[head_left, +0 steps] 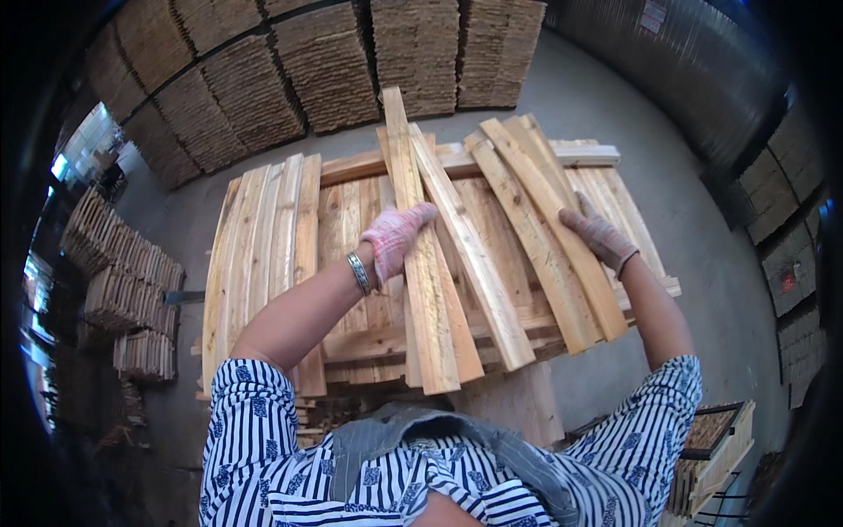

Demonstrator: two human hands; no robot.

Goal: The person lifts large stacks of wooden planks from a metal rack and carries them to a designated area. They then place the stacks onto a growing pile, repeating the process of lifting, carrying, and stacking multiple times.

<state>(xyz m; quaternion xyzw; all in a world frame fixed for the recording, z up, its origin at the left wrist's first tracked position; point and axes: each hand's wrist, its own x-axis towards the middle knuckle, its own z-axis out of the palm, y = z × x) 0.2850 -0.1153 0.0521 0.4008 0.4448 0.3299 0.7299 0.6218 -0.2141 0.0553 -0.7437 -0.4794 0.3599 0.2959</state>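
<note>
My left hand (397, 239), in a pink-and-white knit glove, closes around a long wooden board (428, 329). That board lies tilted over others on the stack, its far end reaching past the crosspiece. My right hand (601, 235), also gloved, grips the right edge of another board (590, 277); some of its fingers are hidden. Just left of this one lies a knotty board (533, 241). Between my hands, a pale board (470, 250) slants from far left to near right. Beneath them is a broad stack of boards (351, 215).
A row of boards (263, 233) lies along the stack's left side. Crosspieces (588, 156) run along its far edge. Tall lumber piles (325, 66) stand beyond, with smaller piles (132, 299) at left. Grey floor (606, 101) surrounds the stack; a wooden crate (716, 457) sits near right.
</note>
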